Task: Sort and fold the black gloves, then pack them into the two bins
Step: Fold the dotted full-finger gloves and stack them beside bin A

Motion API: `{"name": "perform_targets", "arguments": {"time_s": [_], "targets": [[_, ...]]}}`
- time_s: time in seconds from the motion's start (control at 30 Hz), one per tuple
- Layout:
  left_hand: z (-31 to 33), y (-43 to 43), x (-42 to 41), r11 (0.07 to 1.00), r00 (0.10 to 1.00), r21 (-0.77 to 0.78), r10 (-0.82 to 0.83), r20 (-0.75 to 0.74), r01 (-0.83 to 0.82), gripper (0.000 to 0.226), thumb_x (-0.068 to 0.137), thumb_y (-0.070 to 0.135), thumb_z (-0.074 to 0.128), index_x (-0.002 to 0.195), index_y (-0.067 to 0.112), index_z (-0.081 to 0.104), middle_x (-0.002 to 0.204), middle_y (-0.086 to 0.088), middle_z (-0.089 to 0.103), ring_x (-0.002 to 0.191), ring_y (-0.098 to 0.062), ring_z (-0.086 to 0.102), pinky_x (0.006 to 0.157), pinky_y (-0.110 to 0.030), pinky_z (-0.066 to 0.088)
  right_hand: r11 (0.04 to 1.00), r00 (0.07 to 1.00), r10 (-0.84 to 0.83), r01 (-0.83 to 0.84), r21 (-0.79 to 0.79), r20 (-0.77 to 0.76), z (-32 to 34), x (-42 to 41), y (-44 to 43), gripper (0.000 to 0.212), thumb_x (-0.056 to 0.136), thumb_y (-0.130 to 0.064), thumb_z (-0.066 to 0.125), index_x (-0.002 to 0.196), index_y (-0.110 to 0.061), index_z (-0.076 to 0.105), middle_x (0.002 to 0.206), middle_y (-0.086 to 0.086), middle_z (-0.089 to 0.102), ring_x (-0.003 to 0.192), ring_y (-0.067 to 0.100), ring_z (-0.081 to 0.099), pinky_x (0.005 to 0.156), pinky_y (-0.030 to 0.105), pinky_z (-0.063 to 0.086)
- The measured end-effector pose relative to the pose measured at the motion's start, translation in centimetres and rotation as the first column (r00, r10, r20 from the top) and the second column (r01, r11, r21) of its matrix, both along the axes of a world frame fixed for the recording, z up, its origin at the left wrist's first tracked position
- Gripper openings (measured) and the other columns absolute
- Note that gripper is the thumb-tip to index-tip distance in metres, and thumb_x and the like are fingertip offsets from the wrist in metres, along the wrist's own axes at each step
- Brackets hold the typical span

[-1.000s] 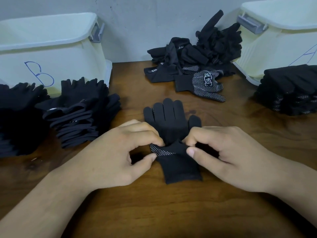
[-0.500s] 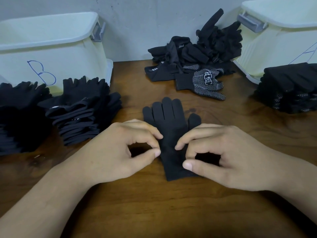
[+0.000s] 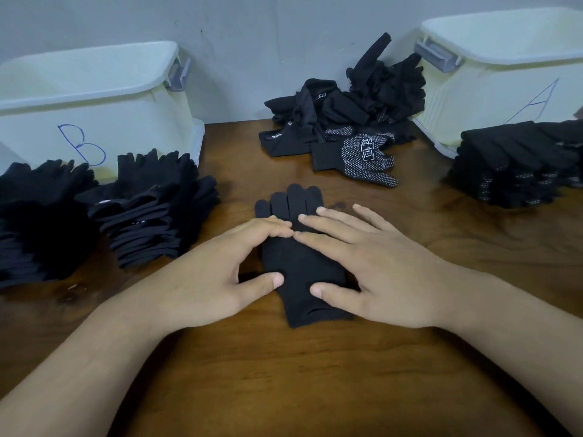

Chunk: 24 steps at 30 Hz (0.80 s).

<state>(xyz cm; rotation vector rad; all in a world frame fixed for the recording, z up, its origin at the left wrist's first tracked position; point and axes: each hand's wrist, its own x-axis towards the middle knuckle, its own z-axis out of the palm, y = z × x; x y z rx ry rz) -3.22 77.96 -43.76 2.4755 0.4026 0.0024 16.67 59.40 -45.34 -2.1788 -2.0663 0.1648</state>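
A black glove (image 3: 299,272) lies flat in the middle of the wooden table (image 3: 315,383), its fingers pointing away from me. My left hand (image 3: 220,272) rests on its left side, fingers laid over it and thumb at its edge. Flat on the glove's right side, my right hand (image 3: 369,263) presses it with straight fingers. An unsorted heap of black gloves (image 3: 350,115) lies at the back centre, a dotted glove (image 3: 362,156) in front of it. The bin marked B (image 3: 91,99) stands back left, the bin marked A (image 3: 504,74) back right.
Two stacks of folded plain gloves (image 3: 151,206) sit at the left in front of bin B. A stack of folded dotted gloves (image 3: 520,165) sits at the right in front of bin A. A grey wall closes the table's far side.
Both hands have stopped pinching the glove at its middle and opened out, now lying flat on it. The dotted underside seen a second ago is covered.
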Motion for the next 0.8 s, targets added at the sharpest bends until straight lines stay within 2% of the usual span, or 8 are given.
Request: {"name": "perform_targets", "arguments": {"time_s": [0.13, 0.23, 0.33, 0.43, 0.53, 0.63, 0.7, 0.8], "targets": [[0.1, -0.8, 0.4, 0.997, 1.0, 0.07, -0.01, -0.025, 0.012, 0.067, 0.101, 0.039, 0.064, 0.157, 0.053, 0.03, 0.161, 0.041, 0.022, 0.15, 0.021, 0.009, 0.115, -0.025, 0.039, 0.997, 1.0, -0.027, 0.027, -0.079, -0.006, 0.2, 1.0, 0.0, 0.084, 0.097, -0.085, 0.024, 0.169, -0.046, 0.003, 0.176, -0.021, -0.013, 0.159, -0.003, -0.018, 0.134, 0.046, -0.003], [0.2, -2.2, 1.5, 0.986, 0.99, 0.112, 0.114, 0.081, -0.123, 0.059, 0.101, 0.056, 0.053, 0.156, 0.049, 0.034, 0.159, 0.031, 0.035, 0.147, 0.008, 0.03, 0.114, -0.029, 0.042, 0.995, 0.998, -0.044, 0.041, -0.088, -0.035, 0.1, 1.1, 0.2, 0.094, 0.093, -0.09, 0.028, 0.169, -0.044, -0.001, 0.175, -0.021, -0.018, 0.157, -0.005, -0.023, 0.134, 0.047, -0.003], [0.0, -3.4, 3.5, 0.957, 0.975, 0.222, 0.154, 0.157, -0.187, 0.058, 0.108, 0.054, 0.036, 0.163, 0.036, 0.032, 0.166, 0.018, 0.035, 0.155, 0.0, 0.022, 0.128, -0.031, 0.019, 0.995, 0.994, -0.058, 0.05, -0.09, -0.09, 0.2, 1.2, 0.4, 0.107, 0.089, -0.093, 0.037, 0.17, -0.037, -0.006, 0.175, -0.023, -0.017, 0.155, -0.009, -0.024, 0.134, 0.045, -0.004], [-0.7, -3.4, 4.7, 0.946, 0.993, 0.305, 0.116, 0.009, -0.113, 0.065, 0.11, 0.059, 0.021, 0.169, 0.034, 0.011, 0.176, 0.014, 0.012, 0.162, -0.003, -0.001, 0.133, -0.039, 0.002, 0.993, 0.974, -0.11, 0.098, -0.07, -0.197, 0.7, 1.5, 0.2, 0.113, 0.086, -0.092, 0.041, 0.17, -0.034, -0.005, 0.174, -0.026, -0.011, 0.154, -0.014, -0.02, 0.134, 0.038, -0.004], [-1.4, -2.7, 4.5, 0.917, 0.986, 0.397, 0.091, -0.139, -0.029, 0.085, 0.099, 0.081, 0.01, 0.168, 0.035, -0.007, 0.175, 0.014, -0.015, 0.159, -0.006, -0.021, 0.133, -0.046, -0.003, 0.98, 0.953, -0.2, 0.195, -0.044, -0.225, 0.8, 2.5, -0.4, 0.097, 0.093, -0.085, 0.033, 0.171, -0.038, 0.0, 0.174, -0.027, -0.007, 0.153, -0.017, -0.017, 0.134, 0.037, -0.002], [-1.7, -2.5, 4.5, 0.907, 0.982, 0.421, 0.085, -0.171, -0.005, 0.091, 0.095, 0.086, 0.008, 0.167, 0.035, -0.013, 0.174, 0.013, -0.022, 0.158, -0.007, -0.027, 0.133, -0.047, -0.005, 0.981, 0.951, -0.187, 0.192, -0.007, -0.248, 0.8, 3.4, -0.9, 0.071, 0.106, -0.066, 0.032, 0.17, -0.041, 0.013, 0.174, -0.03, 0.002, 0.154, -0.017, -0.011, 0.135, 0.039, 0.003], [-1.7, -2.6, 4.4, 0.913, 0.989, 0.408, 0.086, -0.123, -0.029, 0.088, 0.097, 0.084, 0.01, 0.168, 0.035, -0.01, 0.174, 0.013, -0.02, 0.158, -0.005, -0.025, 0.133, -0.045, -0.005, 0.992, 0.953, -0.106, 0.123, 0.043, -0.283, 0.9, 3.2, -1.0, 0.059, 0.112, -0.054, 0.035, 0.168, -0.04, 0.023, 0.173, -0.029, 0.011, 0.156, -0.015, -0.005, 0.134, 0.035, 0.006], [-1.1, -2.4, 3.4, 0.944, 0.99, 0.3, 0.113, 0.085, -0.134, 0.074, 0.106, 0.068, 0.02, 0.17, 0.033, 0.007, 0.176, 0.017, -0.002, 0.159, 0.001, -0.013, 0.133, -0.037, 0.001, 0.994, 0.964, 0.006, 0.024, 0.108, -0.265, 0.7, 2.4, -0.9, 0.05, 0.115, -0.045, 0.037, 0.164, -0.036, 0.037, 0.171, -0.025, 0.026, 0.157, -0.012, 0.006, 0.134, 0.033, 0.012]]}}
